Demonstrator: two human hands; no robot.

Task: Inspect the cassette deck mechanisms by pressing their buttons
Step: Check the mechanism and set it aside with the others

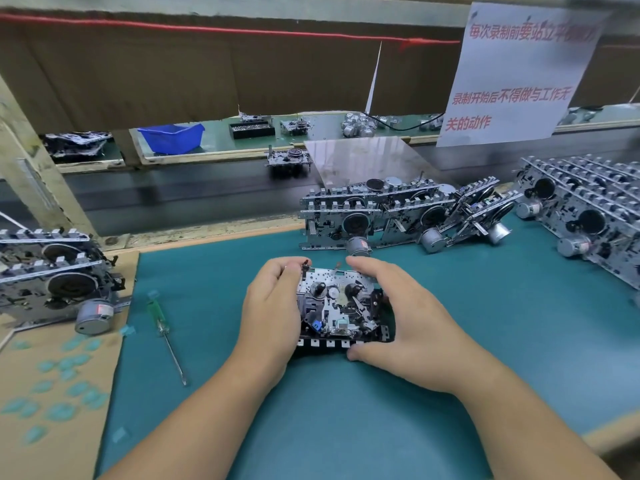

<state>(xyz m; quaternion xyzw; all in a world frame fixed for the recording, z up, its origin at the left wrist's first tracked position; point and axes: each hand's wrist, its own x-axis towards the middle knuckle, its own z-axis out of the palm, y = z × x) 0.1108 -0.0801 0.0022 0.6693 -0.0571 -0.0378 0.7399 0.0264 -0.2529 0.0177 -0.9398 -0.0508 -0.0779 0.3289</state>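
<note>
Cassette deck mechanism (337, 311): on the green table (485, 358) mat, centre, gripped at both ends, left hand (270, 318) curled round its left end, right hand (405, 317) round its right, thumb at the button row. Left of it, a green-handled screwdriver (162, 327) and more mechanisms on cardboard (52, 393). Behind it, stacked mechanisms (398, 216), a conveyor belt (173, 199), a blue bin (171, 137), a hanging notice (516, 74).

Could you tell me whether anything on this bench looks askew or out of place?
The row of mechanisms behind the hands has slumped: the rightmost units lean over at an angle. A green-handled screwdriver lies loose on the mat.
</note>
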